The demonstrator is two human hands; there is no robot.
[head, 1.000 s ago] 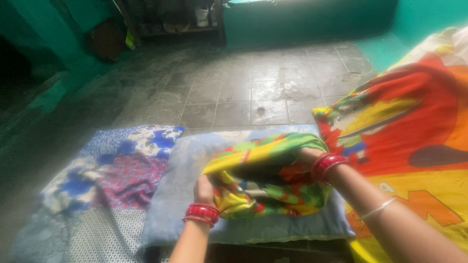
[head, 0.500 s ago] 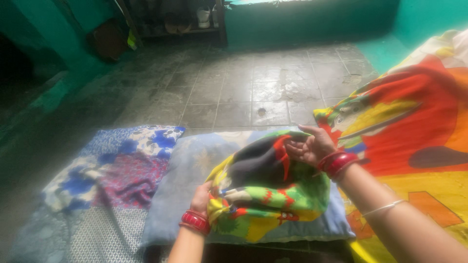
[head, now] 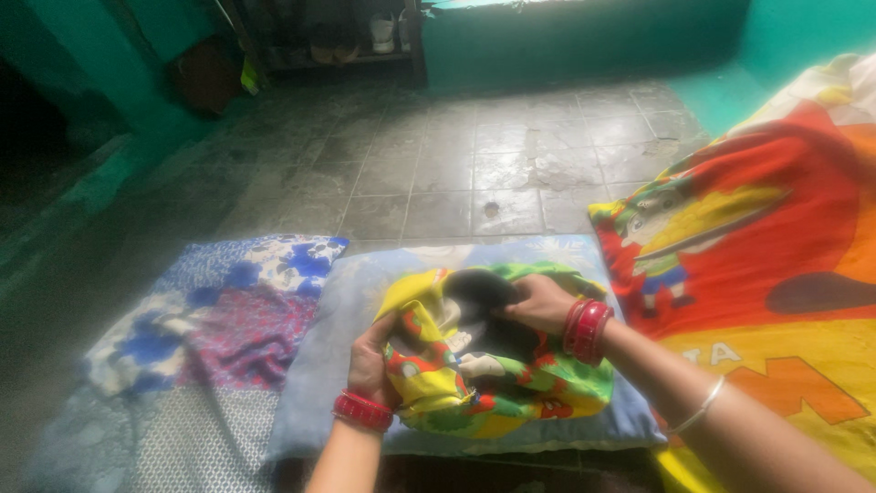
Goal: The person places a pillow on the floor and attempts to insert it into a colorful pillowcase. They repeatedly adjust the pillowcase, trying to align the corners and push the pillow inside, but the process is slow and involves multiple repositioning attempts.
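Note:
A bunched multicoloured cloth (head: 511, 383), yellow, green and red with cartoon prints, lies on a pale blue pillow (head: 365, 292). My left hand (head: 370, 361) grips the cloth's left edge, with red bangles on the wrist. My right hand (head: 538, 303) presses down into the cloth's top opening, fingers closed on the fabric, with red bangles and a thin silver bangle on that arm.
A blue and purple floral pillow (head: 219, 324) lies to the left of the pale one. A large red, yellow and orange cartoon bedsheet (head: 776, 265) covers the bed at right. Beyond is a grey tiled floor (head: 438, 164), green walls and a dark shelf (head: 328, 41).
My right hand has come down from an open, raised pose and now grips into the cloth's opening. My left hand has shifted up along the left edge. The cloth is more bunched.

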